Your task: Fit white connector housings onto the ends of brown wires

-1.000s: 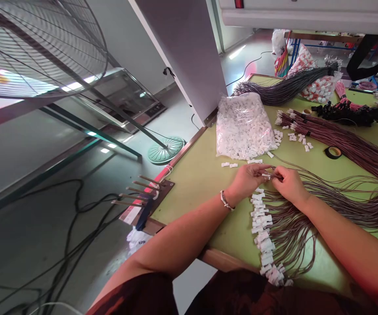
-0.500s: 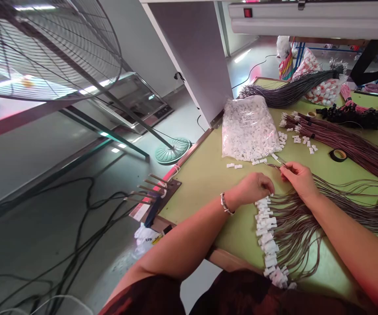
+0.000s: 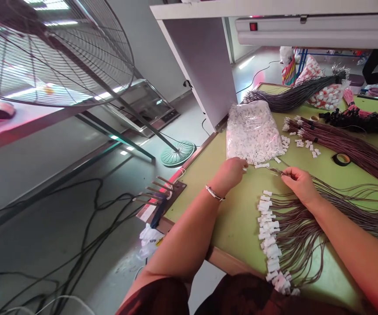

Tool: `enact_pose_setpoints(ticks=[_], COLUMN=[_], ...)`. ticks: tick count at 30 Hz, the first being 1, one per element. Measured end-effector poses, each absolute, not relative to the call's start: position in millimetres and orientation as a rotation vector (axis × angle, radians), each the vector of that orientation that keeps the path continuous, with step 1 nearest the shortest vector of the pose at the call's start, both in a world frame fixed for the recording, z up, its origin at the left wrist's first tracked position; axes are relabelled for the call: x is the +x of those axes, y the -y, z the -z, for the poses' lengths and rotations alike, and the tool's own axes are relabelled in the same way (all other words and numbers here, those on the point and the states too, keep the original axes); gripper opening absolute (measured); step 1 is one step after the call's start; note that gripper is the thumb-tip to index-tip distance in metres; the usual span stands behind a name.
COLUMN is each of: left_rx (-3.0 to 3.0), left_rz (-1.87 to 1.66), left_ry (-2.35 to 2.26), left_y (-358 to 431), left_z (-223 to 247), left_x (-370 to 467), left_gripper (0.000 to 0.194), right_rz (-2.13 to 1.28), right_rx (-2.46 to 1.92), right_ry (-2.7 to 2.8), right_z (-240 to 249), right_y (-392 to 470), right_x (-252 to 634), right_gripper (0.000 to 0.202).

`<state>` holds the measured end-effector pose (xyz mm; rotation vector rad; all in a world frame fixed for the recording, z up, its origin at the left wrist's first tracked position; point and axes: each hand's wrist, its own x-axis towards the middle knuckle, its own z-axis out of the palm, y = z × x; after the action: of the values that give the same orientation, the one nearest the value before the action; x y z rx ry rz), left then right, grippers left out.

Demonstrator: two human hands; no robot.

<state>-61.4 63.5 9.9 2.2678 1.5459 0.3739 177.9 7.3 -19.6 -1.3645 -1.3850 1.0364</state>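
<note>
My left hand point(image 3: 228, 176) is closed at the near edge of the clear bag of white connectors point(image 3: 253, 131), with a small white connector point(image 3: 244, 169) at its fingertips. To its right, my right hand point(image 3: 298, 181) pinches the ends of some thin brown wires point(image 3: 277, 171), just in front of loose white connectors point(image 3: 261, 166). Below both hands runs a column of white connectors point(image 3: 269, 227) fitted on wire ends. Their brown wires point(image 3: 302, 232) trail off to the right, partly under my right forearm.
Bundles of brown wires point(image 3: 349, 142) and dark wires point(image 3: 287, 99) lie farther back, near a roll of black tape point(image 3: 341, 159). A pronged metal rack point(image 3: 162, 192) is fixed at the table's left edge. A large fan point(image 3: 77, 57) stands at left.
My left hand has moved from the top of the connector column up and left to the bag's edge. The right hand still pinches wires. The whole view has shifted slightly.
</note>
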Motion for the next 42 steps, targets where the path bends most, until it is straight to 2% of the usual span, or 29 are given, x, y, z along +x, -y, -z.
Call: enact_pose_setpoints(ticks=[4,6,10,13,17,29,42], left_rx=[2.339,2.287,1.719,1.191,0.895,1.118,1.356], left_rz=[-0.381,-0.493,-0.737,-0.779,-0.789,-0.753,-0.805], left_ry=[-1.517,-1.474,-1.31,-1.068,-0.887,-0.919,-0.99], left_y=[-63,-61,-53,-45,-40,-37,-29], left_z=[-3,-5,-10,-8,-1,6,14], left_x=[-56,-54,-41,-27,-16,-11,2], left_gripper=[0.034,0.032,0.019,0.023,0.028,0.026,0.008], right_rz=[-1.003,-0.98,-0.889,-0.837,-0.827,-0.77,-0.744], right_rx=[-1.39,-1.403,-1.423,-1.422,-1.406,-1.434,-1.484], right_ry=[1.37,1.374,1.432,1.474,1.476,1.548,1.683], right_z=[14,14,15,14,11,17,24], right_y=[-6,-6,-4,-1,3,1,-1], right_x=[174,173,173,173,173,174,175], right_gripper=[0.016,0.017,0.016,0.016,0.018,0.016,0.01])
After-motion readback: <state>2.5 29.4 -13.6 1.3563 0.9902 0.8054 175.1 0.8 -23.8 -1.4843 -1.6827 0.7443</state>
